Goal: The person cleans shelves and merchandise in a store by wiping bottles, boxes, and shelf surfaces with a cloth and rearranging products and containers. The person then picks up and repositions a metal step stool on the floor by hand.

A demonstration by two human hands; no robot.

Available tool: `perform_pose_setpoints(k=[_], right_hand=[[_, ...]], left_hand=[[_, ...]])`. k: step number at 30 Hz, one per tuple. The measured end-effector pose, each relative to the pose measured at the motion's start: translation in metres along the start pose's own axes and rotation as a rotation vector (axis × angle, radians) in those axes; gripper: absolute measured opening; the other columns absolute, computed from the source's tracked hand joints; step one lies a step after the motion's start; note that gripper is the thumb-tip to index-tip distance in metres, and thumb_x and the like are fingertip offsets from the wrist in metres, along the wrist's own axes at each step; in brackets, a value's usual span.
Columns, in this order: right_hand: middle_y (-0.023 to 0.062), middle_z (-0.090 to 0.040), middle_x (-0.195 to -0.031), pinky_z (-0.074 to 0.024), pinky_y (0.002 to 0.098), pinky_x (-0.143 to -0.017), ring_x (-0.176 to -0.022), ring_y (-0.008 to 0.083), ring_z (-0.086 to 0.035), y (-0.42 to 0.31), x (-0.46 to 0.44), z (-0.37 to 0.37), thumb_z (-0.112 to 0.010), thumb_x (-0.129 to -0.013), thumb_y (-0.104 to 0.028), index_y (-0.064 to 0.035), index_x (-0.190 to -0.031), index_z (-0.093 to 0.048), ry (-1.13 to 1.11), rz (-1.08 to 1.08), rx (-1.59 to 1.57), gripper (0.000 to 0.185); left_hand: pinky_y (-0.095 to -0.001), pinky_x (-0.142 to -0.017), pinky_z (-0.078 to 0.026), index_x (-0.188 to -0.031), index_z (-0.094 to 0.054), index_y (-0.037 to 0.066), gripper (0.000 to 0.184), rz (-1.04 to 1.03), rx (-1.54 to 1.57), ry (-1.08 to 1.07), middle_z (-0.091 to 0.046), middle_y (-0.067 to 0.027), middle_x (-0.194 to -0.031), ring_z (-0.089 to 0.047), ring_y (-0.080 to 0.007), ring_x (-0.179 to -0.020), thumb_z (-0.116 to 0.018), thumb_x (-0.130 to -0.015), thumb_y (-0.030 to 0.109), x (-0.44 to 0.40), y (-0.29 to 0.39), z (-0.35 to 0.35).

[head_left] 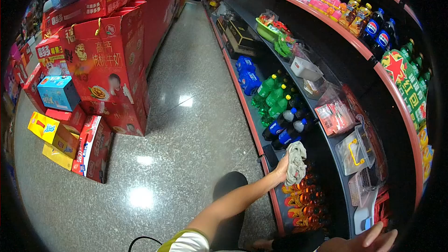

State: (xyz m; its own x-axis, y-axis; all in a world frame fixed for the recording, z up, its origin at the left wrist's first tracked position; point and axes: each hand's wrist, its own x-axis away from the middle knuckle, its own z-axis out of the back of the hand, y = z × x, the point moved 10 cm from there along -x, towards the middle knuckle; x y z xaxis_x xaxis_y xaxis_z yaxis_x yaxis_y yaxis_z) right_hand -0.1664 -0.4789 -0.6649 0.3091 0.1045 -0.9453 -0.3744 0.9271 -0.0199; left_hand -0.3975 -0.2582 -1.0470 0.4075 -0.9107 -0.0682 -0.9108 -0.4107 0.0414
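Note:
A crumpled pale grey cloth [296,164] is gripped in my left hand [282,168], whose fingers are mostly behind it. The arm reaches out over the edge of the lower shelf. Just beyond the cloth lie dark Pepsi bottles [285,133] with blue and pale caps. Several bottles of orange-brown drink [303,205] lie in rows below it. My right hand [373,240] is at the bottom right, fingers apart and holding nothing, near a white and blue container [365,213] on the middle shelf.
Green soda bottles [275,95] and blue-wrapped packs [247,74] stand farther along the lower shelf. The middle shelf carries a green basket [267,31] and a clear bin with a yellow handle [357,151]. Red cartons [105,60] are stacked left of the speckled floor [182,149].

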Motion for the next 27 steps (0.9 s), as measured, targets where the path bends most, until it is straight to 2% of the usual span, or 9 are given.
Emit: perform_pose_setpoints(k=[4,7,13,17,27], right_hand=[[0.0126,-0.059,-0.094,-0.0452,0.0388,-0.078,-0.086,0.0248,-0.057,0.005,0.003,-0.001,-0.055,-0.08,-0.01,-0.0056,-0.094,-0.059,-0.001,-0.025,0.035,0.015],[0.0123,-0.059,-0.093,-0.0449,0.0386,-0.078,-0.086,0.0245,-0.057,0.01,0.004,-0.004,-0.055,-0.08,-0.011,-0.0059,-0.093,-0.059,-0.005,-0.046,0.056,0.014],[0.0116,-0.059,-0.092,-0.0444,0.0382,-0.076,-0.084,0.024,-0.057,0.01,0.005,-0.004,-0.055,-0.081,-0.012,-0.0065,-0.092,-0.059,-0.011,-0.063,0.087,0.013],[0.0111,-0.058,-0.091,-0.0441,0.038,-0.075,-0.084,0.0237,-0.057,0.009,0.005,-0.003,-0.055,-0.081,-0.012,-0.007,-0.091,-0.058,-0.009,-0.073,0.113,0.012],[0.01,-0.058,-0.089,-0.0433,0.0374,-0.073,-0.082,0.0228,-0.057,0.026,0.009,-0.017,-0.056,-0.082,-0.014,-0.008,-0.09,-0.058,-0.045,-0.144,0.145,0.01]], left_hand=[[-0.0432,-0.08,-0.053,-0.117,-0.055,0.015,0.051,-0.01,-0.027,-0.01,-0.061,-0.004,-0.094,-0.061,-0.0199,-0.077,-0.037,-0.094,0.057,0.003,0.009,-0.006],[-0.0438,-0.074,-0.054,-0.117,-0.057,0.017,0.051,-0.039,0.005,-0.039,-0.062,-0.0057,-0.104,-0.063,-0.0264,-0.083,-0.038,-0.093,0.058,-0.007,0.011,0.003],[-0.0449,-0.076,-0.053,-0.118,-0.056,0.017,0.051,-0.06,-0.012,0.022,-0.062,-0.0055,-0.105,-0.063,-0.0267,-0.087,-0.037,-0.093,0.058,-0.008,0.014,0.011],[-0.0447,-0.074,-0.054,-0.118,-0.055,0.016,0.053,-0.051,-0.023,-0.044,-0.062,-0.0059,-0.103,-0.063,-0.0273,-0.089,-0.037,-0.093,0.059,-0.004,0.017,0.003],[-0.0433,-0.075,-0.054,-0.115,-0.056,0.015,0.054,-0.093,-0.067,0.008,-0.063,-0.0067,-0.098,-0.064,-0.0263,-0.082,-0.037,-0.092,0.06,0.006,0.025,-0.002]])
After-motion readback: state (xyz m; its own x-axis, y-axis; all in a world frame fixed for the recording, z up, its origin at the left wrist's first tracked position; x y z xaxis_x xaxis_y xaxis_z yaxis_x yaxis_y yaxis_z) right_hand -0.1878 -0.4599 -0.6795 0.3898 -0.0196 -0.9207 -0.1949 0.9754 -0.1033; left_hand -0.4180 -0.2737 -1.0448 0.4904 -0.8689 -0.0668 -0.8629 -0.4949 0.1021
